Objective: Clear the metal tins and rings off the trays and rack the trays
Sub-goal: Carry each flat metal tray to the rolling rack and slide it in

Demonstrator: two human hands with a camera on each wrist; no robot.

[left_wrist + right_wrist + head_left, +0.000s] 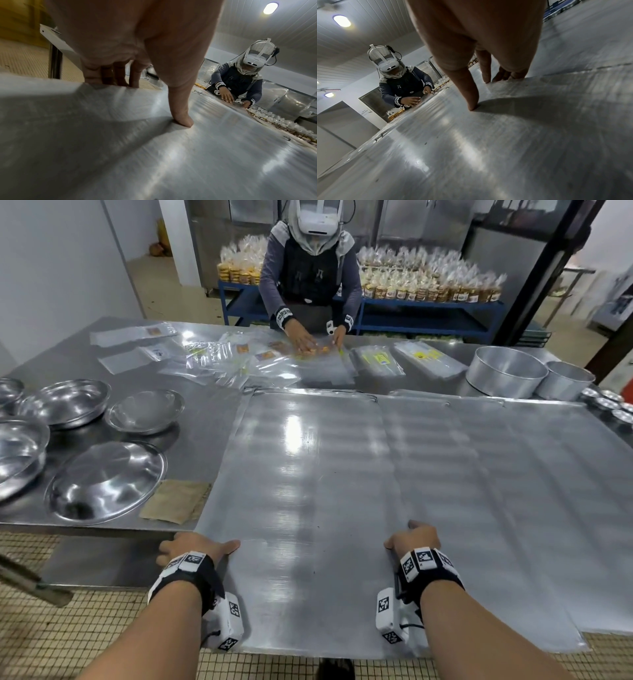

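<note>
A large flat metal tray point(308, 474) lies in front of me, its near end hanging past the table edge. My left hand point(198, 546) grips its left edge; in the left wrist view the thumb point(181, 119) presses on top and the fingers point(109, 77) curl under the rim. My right hand point(412, 537) grips its right edge the same way, thumb point(471, 100) on top and fingers point(505, 74) hooked over the edge. A second flat tray point(520, 491) lies partly under it to the right. Both trays are bare on top.
Two round metal tins point(507, 373) point(565, 380) stand at the back right, with small tins point(606, 404) beside them. Several shiny metal bowls point(106, 481) sit on the left. A brown cloth point(176, 501) lies by the tray. A person point(308, 278) across the table handles plastic bags point(260, 361).
</note>
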